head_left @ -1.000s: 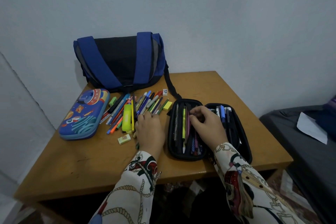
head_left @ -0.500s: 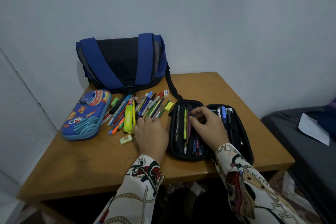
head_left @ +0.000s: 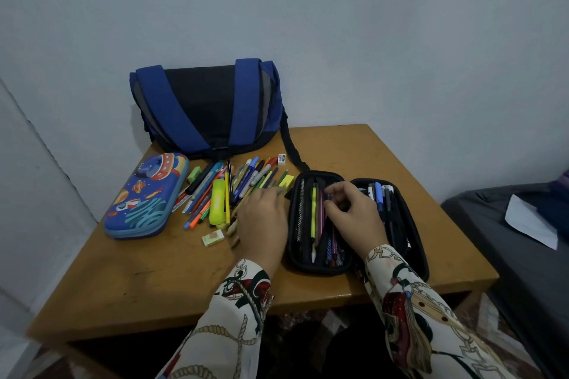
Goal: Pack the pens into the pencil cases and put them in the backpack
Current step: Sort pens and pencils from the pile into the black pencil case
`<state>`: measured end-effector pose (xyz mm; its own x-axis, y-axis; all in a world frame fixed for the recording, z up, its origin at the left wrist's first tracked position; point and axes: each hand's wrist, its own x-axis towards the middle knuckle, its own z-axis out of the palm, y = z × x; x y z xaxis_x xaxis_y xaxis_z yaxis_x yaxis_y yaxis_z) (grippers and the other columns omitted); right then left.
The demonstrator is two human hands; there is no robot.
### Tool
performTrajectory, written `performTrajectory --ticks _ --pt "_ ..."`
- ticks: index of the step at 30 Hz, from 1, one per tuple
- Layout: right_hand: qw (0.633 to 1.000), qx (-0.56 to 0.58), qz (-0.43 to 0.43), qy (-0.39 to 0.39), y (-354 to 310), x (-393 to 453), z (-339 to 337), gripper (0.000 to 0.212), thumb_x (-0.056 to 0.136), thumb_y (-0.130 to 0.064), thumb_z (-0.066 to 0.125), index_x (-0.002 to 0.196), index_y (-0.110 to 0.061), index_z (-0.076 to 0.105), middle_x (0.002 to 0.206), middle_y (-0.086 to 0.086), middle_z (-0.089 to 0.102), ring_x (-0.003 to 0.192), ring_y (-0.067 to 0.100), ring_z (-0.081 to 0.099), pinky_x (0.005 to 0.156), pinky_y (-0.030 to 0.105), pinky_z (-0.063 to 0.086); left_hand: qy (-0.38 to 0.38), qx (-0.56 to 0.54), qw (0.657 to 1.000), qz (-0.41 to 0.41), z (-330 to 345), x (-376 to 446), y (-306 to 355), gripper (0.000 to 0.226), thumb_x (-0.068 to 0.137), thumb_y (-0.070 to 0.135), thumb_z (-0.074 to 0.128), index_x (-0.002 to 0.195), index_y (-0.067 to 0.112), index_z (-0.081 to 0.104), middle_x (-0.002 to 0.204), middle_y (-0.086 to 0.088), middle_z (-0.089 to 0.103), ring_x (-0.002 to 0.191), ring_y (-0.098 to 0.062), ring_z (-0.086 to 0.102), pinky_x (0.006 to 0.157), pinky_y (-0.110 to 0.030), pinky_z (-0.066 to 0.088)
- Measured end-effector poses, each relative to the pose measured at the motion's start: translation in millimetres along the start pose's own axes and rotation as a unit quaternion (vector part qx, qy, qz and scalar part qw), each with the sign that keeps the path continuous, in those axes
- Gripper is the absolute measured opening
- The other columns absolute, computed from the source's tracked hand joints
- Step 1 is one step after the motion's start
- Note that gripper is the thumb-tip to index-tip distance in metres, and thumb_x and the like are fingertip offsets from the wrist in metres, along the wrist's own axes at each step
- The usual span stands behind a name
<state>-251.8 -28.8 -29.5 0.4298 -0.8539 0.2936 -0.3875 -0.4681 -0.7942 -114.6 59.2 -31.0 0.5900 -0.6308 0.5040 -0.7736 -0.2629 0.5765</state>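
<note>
A black pencil case (head_left: pixel 300 261) lies open on the wooden table (head_left: pixel 154 280), with pens and pencils in both halves. My right hand (head_left: pixel 354 215) reaches into its left half, and the curled fingers pinch a pen there. My left hand (head_left: pixel 261 224) lies palm down on the near right end of the loose pile of pens (head_left: pixel 221 184), fingers curled over a few pencils whose ends stick out at its left. A shut blue space-print pencil case (head_left: pixel 144 197) lies left of the pile. The blue and black backpack (head_left: pixel 209 108) stands against the wall behind.
Small erasers lie around the pile: a green eraser (head_left: pixel 194 174), a white eraser (head_left: pixel 281 158), a yellow eraser (head_left: pixel 288 180) and a pale eraser (head_left: pixel 213 237). The backpack's strap trails to the black case. A dark bed (head_left: pixel 508 240) with white paper (head_left: pixel 529 221) stands right of the table.
My left hand has slid right and forward over the pile toward the black case. My right hand stays in the case's left half, its fingers shifting a little.
</note>
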Motion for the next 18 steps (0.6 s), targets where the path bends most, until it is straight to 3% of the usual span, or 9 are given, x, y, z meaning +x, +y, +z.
performTrajectory --ticks 3,9,11,14,18 --pt "1.0 0.002 -0.004 0.009 2.4 1.1 0.9 0.013 0.092 -0.019 0.061 0.098 -0.031 0.06 0.082 -0.003 0.061 0.076 0.011 0.059 0.072 0.037 0.053 -0.046 -0.088 0.994 -0.049 -1.3 9.0 23.7 0.021 0.096 0.016 0.054 0.111 0.015 0.069 0.103 0.002 0.066 0.088 -0.008 0.056 0.076 -0.022 0.045" --pt "1.0 0.009 -0.009 0.019 3.4 0.6 1.1 0.015 0.092 -0.017 0.062 0.099 -0.031 0.06 0.079 -0.002 0.06 0.074 0.01 0.058 0.071 0.037 0.053 -0.153 -0.032 0.987 -0.047 16.6 12.8 41.8 0.02 0.097 0.028 0.048 0.106 0.025 0.066 0.093 0.004 0.066 0.078 -0.016 0.063 0.07 -0.039 0.056" --pt "1.0 0.011 -0.01 0.019 4.0 1.0 1.1 0.015 0.091 -0.017 0.062 0.099 -0.031 0.06 0.079 -0.003 0.06 0.074 0.01 0.058 0.071 0.038 0.053 -0.141 -0.021 0.989 -0.033 22.4 9.4 36.5 0.023 0.097 0.026 0.047 0.11 0.023 0.065 0.102 0.002 0.064 0.088 -0.017 0.061 0.077 -0.041 0.054" --pt "1.0 0.011 -0.013 0.017 4.9 1.0 1.5 0.016 0.091 -0.018 0.062 0.098 -0.031 0.059 0.077 -0.004 0.058 0.072 0.009 0.057 0.071 0.038 0.054 -0.12 -0.003 0.993 0.0 28.5 5.8 22.3 0.027 0.097 0.025 0.049 0.118 0.022 0.065 0.121 0.005 0.055 0.119 -0.015 0.042 0.095 -0.033 0.043" --pt "1.0 0.003 -0.027 0.005 4.3 0.7 2.2 0.016 0.091 -0.021 0.064 0.099 -0.034 0.058 0.077 -0.008 0.062 0.074 0.007 0.061 0.072 0.038 0.055 -0.191 -0.046 0.98 0.004 28.0 7.8 7.2 0.034 0.097 0.032 0.052 0.129 0.027 0.06 0.135 0.012 0.05 0.13 -0.009 0.029 0.101 -0.026 0.03"
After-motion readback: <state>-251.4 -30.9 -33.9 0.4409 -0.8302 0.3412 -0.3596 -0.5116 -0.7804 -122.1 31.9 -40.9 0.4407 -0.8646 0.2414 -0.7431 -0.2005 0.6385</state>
